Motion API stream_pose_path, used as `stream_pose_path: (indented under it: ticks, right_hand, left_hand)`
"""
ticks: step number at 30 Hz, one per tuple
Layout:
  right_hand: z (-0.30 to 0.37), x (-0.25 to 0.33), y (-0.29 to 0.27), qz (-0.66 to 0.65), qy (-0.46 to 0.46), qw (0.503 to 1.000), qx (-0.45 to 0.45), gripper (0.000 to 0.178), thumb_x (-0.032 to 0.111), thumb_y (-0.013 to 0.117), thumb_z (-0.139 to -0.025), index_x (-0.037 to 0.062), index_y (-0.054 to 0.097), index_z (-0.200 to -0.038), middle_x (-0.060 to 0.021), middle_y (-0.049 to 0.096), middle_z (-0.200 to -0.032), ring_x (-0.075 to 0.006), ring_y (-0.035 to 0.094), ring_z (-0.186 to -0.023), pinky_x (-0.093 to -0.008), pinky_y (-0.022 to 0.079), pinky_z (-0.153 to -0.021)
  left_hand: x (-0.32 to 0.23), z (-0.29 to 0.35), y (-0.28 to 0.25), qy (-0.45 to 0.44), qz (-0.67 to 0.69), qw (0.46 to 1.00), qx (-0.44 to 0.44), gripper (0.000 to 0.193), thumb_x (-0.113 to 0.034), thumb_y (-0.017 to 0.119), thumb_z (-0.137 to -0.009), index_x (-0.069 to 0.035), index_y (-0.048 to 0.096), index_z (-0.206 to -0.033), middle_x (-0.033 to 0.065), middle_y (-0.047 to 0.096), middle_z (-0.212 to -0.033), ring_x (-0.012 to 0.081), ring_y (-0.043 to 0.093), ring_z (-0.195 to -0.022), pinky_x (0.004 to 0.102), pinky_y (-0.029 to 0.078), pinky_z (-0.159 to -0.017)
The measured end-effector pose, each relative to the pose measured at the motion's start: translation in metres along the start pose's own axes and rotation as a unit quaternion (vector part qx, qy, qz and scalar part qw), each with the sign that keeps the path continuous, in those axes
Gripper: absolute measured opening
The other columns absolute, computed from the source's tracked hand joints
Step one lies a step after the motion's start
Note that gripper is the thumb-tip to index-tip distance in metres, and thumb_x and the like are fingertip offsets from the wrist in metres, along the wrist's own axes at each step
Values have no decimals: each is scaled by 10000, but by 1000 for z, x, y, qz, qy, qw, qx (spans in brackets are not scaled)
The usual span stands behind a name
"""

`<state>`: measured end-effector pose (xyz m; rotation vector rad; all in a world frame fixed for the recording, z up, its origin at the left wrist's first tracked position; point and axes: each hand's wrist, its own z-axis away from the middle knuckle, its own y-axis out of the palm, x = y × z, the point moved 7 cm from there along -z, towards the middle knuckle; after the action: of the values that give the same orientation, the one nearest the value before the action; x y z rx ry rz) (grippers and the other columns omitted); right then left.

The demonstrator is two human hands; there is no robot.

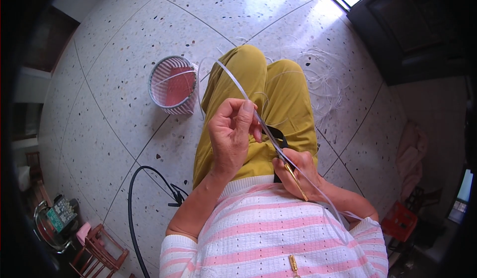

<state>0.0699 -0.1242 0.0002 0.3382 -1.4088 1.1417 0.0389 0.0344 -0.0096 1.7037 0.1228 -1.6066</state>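
Observation:
A long, narrow whitish plastic strip [233, 78] runs in a loop over my knees and down past my lap. Thumb and fingertips of my left hand [230, 134] are pinched on it above my thighs. Lower and to the right, my right hand [303, 171] is closed around a slim gold-handled tool [296, 182] with a dark end; its exact kind is hard to make out. The strip lies along that dark end, crosses my right hand and trails over my striped top toward the right forearm.
Left of my knees stands a pink-and-white striped basket [191, 110] with strip inside. A tangle of loose strips [325, 82] lies on the speckled floor to the right. A black cable [131, 213] curves at lower left, near a small wooden chair [102, 250]. A dark cabinet [412, 30] stands far right.

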Motion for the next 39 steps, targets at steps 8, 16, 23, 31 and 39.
stream_pose_path:
  ticks: [8,16,23,31,39]
  right_hand:
    - [2,-5,1,-24,-11,999,-18,177,83,600,-845,-12,529,-714,-166,463,-518,-204,457,-419,-351,379,-426]
    - [2,0,-1,9,-1,1000,0,242,117,608,-862,-19,503,-692,-163,466,-515,-209,458,-415,-364,375,-423]
    - [0,-1,-1,5,5,1000,3,211,107,604,-858,-20,513,-718,-160,483,-528,-212,480,-425,-362,387,-433]
    - [1,-6,1,9,-1,1000,-5,175,83,605,-844,-17,532,-719,-150,482,-519,-192,489,-426,-354,387,-428]
    - [1,-3,0,3,-3,1000,-6,195,98,619,-841,-16,536,-706,-166,486,-518,-214,487,-417,-355,385,-426]
  left_hand:
    - [3,0,-2,-17,10,1000,-11,182,-171,556,-975,-3,574,-908,44,580,-666,92,526,-490,225,443,-457]
    - [-2,-5,-3,5,-1,1000,-14,192,-178,554,-977,-2,575,-902,33,560,-663,82,496,-480,221,422,-453]
    - [1,-1,1,15,-3,1000,2,196,-184,555,-978,-6,579,-899,31,563,-673,81,499,-487,217,418,-449]
    - [3,0,0,6,6,1000,-6,196,-188,560,-976,-5,578,-907,34,564,-675,84,508,-489,220,426,-449]
    - [4,-7,-7,-24,33,999,-14,194,-188,559,-976,-8,574,-903,34,561,-663,87,512,-486,225,428,-452]
